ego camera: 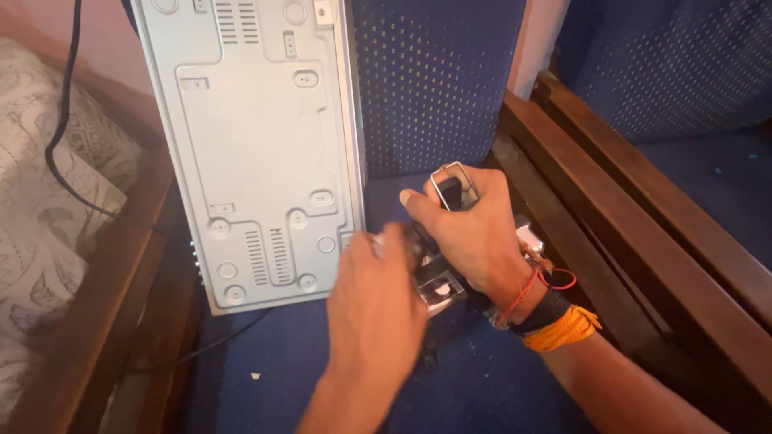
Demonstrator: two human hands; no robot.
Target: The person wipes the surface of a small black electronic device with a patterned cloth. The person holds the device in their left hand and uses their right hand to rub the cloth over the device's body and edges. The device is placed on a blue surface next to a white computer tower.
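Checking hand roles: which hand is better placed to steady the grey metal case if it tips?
Left, probably. The left hand is beside the lower corner of the upright grey metal case. The right hand is farther off and already grips a small black-and-metal part.

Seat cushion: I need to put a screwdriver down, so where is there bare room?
Bare blue cushion lies below the metal case, left of the left hand. It is crowded where the right hand holds a metal part.
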